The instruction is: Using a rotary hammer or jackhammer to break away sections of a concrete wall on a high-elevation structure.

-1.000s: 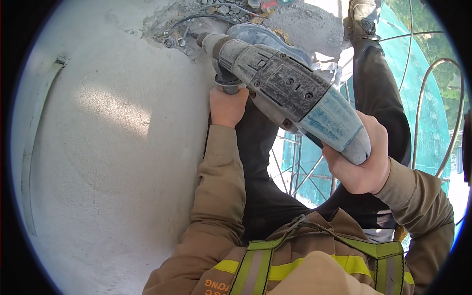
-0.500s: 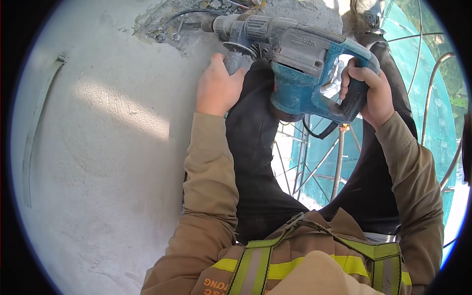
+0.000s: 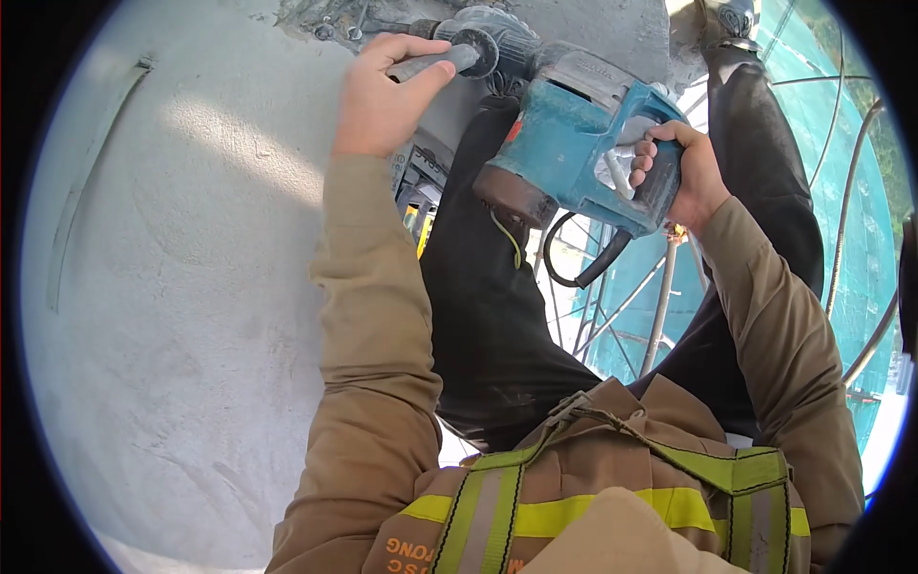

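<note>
We are holding the blue-and-grey power hammer (image 3: 569, 129) just right of the pale concrete surface (image 3: 210, 383). Our left grip (image 3: 382, 100) is clasping the side handle (image 3: 426, 65), nearer that surface; our right grip (image 3: 700, 174) is encircling the rear handle (image 3: 660, 194), farther from it. 2 dark trouser legs (image 3: 488, 316) are extending right of it.

Drill (image 3: 559, 143) teal/gry; sleeves (image 3: 373, 277) brn; straps (image 3: 480, 521) lime w/ gry stripe.

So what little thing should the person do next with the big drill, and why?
Maybe curl the left hand more snugly around the side handle: its index finger and thumb look rather straight there, while the right hand holds the rear handle of the drill and the bit points toward the broken patch.
</note>
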### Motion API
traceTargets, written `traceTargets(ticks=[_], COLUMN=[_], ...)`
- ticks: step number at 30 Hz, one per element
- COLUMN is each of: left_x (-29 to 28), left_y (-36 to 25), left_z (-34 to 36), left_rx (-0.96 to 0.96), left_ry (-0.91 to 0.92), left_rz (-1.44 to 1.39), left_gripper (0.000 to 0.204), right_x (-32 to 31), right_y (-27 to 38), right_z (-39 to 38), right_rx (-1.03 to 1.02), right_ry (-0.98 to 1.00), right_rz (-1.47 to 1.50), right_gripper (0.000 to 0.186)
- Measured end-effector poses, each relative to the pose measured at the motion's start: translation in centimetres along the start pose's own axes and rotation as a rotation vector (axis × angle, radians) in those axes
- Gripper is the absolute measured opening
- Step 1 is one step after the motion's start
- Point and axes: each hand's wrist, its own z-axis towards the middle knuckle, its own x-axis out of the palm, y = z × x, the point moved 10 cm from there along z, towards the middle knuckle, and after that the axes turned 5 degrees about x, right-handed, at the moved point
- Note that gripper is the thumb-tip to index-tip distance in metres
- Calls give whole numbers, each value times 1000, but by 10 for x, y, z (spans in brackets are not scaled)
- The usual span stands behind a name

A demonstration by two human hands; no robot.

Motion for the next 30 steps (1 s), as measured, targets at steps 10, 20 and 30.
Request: traceTargets(ticks=[10,20,30], left_x=[30,19,23], left_y=[33,26,11], left_z=[50,84,74], left_rx=[84,-202,-115], left_ry=[-423,-455,-462], left_rz=[-1172,-1059,-932], left_gripper=[33,36,37], right_x=[17,28,7], right_y=[36,84,94], right_z=[-12,1,19], right_rx=[-188,-114,-157], right_ry=[-155,-15,-158], right_rz=[-222,-184,-341], right_gripper=[13,13,11])
